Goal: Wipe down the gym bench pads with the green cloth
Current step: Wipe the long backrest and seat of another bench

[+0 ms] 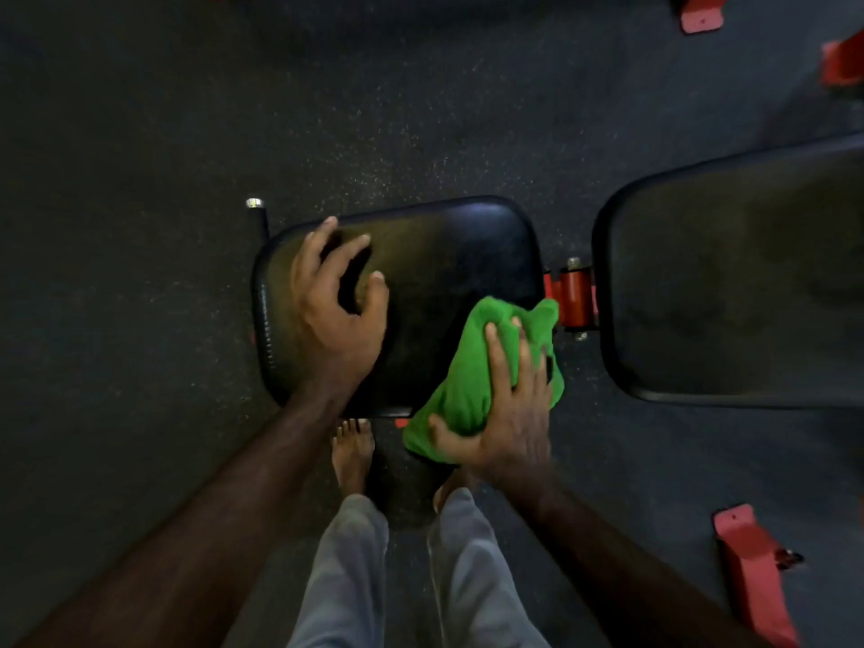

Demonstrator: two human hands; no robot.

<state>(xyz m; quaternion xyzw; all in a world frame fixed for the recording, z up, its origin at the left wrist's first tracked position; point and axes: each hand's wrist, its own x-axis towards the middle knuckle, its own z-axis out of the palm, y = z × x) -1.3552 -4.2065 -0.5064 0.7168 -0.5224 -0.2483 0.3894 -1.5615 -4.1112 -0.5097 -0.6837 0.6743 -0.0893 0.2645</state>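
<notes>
Head view, only cam. Landmark = seat pad [435,273], black, glossy, rounded corners. L hand [334,304] is resting on the pad's left half, fingers spread and loosely bent, holding nothing, probably bracing. R hand [502,413] is gripping the green cloth [472,367] at the pad's near-right corner; fingers lying over the top of the bunch, thumb curling under the near edge, so a firm wrapped hold w/ cloth bulging out around the hand. Cloth is hanging partly off the pad edge toward the person's bare feet. Back pad [729,292] is sitting right of the seat pad, apart from it, red hinge bracket [572,297] btwn the two. Handling, my read: cloth is looking soft, light, floppy, bunching easily; best held as a wad under a flat palm so it isn't trailing. Pad cover is looking smooth and slick, so cloth should be gliding w/ light pressure. Speckled dark floor [140,133] all round; red frame feet further off.
</notes>
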